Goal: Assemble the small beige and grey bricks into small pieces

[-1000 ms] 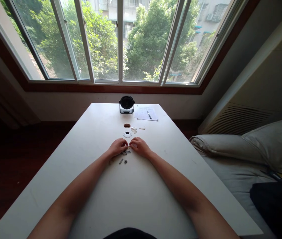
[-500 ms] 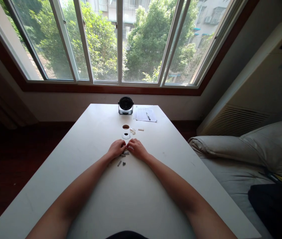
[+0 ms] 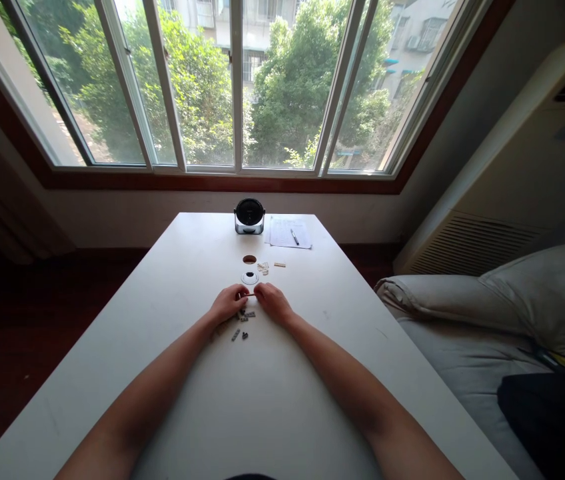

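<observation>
Left hand (image 3: 229, 303): Rests on the white table (image 3: 112, 373) with the fingers curved inward, not clenched. The fingertips point toward the right hand. Grasp state: cannot tell.

Right hand (image 3: 273, 302): Rests on the table with the fingers curved inward, and the fingertips are just beside those of the left hand. Grasp state: cannot tell.

Between the hands: A thin reddish sliver (image 3: 248, 295) shows at the fingertips. It is too small to identify, and the frame does not settle whether either hand holds it.

Nearer the body than the hands: Small grey plastic bricks (image 3: 242, 317) lie in a loose group just below the gap between the hands. Two more, a grey bar (image 3: 235, 335) and a dark grey piece (image 3: 245, 335), lie slightly closer to the body.

Ahead of the hands: A white ring (image 3: 249, 277) with a black center lies flat, near the fingertips. Beyond it lies a brown oval disc (image 3: 249, 259).

Ahead and to the right of the hands: A cluster of small pale bricks (image 3: 262, 267) lies just right of the ring and disc. A short pale strip (image 3: 279, 265) lies further right.

Far end of table: A small round black fan (image 3: 249, 215) stands upright. A sheet of paper (image 3: 286, 233) lies to its right, with a pen (image 3: 294, 237) on top.

Right of the table: A gray pillow (image 3: 527, 293) lies on a bed.

Beyond the table: A large window (image 3: 237, 87) looks onto trees and buildings.
</observation>
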Demonstrator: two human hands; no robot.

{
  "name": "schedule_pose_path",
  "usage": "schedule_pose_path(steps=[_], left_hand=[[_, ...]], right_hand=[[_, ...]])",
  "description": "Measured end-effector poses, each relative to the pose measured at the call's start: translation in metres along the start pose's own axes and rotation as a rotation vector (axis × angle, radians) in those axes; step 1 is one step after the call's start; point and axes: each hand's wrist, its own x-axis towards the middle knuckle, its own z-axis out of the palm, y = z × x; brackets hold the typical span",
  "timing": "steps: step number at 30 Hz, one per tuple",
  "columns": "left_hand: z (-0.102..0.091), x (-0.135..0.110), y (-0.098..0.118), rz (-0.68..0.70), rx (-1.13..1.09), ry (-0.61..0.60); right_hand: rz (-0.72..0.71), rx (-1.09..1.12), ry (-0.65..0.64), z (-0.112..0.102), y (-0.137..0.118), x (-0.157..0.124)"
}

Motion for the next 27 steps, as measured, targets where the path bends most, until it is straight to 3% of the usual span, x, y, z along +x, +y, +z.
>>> schedule_pose_path(steps=[5, 12, 27], left_hand=[[-0.001, 0.001, 0.000, -0.010, -0.101, 0.019], [-0.002, 0.001, 0.000, -0.001, -0.154, 0.001], [-0.005, -0.002, 0.006, -0.024, -0.203, -0.033]], right_hand=[[0.054, 0.133, 0.049, -0.005, 0.000, -0.002], [0.010, 0.218, 0.038, -0.007, -0.002, -0.004], [0.040, 0.198, 0.037, -0.015, 0.000, -0.004]])
